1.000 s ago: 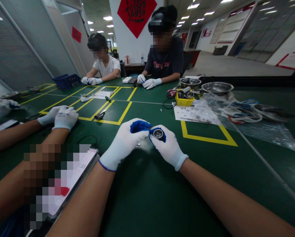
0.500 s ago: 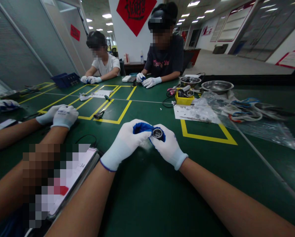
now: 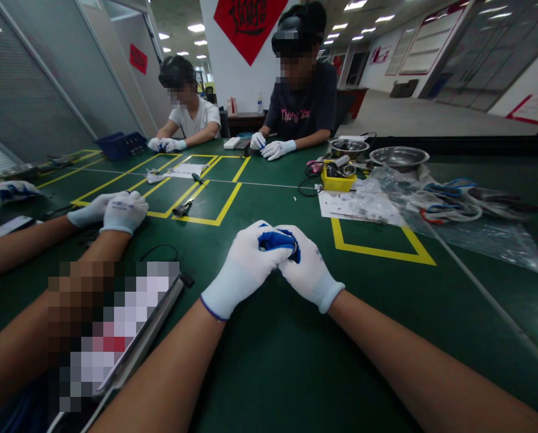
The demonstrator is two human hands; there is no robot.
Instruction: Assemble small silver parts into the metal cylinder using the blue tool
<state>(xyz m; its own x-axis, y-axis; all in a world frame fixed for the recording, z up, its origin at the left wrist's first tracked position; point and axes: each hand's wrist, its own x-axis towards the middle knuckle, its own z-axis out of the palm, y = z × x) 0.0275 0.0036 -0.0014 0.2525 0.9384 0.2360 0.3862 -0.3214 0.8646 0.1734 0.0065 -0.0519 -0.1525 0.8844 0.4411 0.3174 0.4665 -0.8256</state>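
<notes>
My left hand (image 3: 253,261), in a white glove with a blue palm, is closed, and its fingers reach over the small round metal part (image 3: 294,248). My right hand (image 3: 307,261), gloved the same way, is wrapped round this part from the right. Only a thin edge of the part shows between the two hands; the rest is hidden by the left fingers and thumb. Both hands touch each other above the green table (image 3: 269,361).
A yellow bin (image 3: 338,182) of metal parts, steel bowls (image 3: 398,157), plastic bags and cords lie at the back right. A metal piece (image 3: 183,208) lies front left of them. A co-worker's gloved hands (image 3: 124,212) and a phone are at the left; two people sit opposite.
My left hand has moved right, over the round metal part, whose open end showed before and is now mostly covered. A co-worker's hands at the left have shifted slightly right.
</notes>
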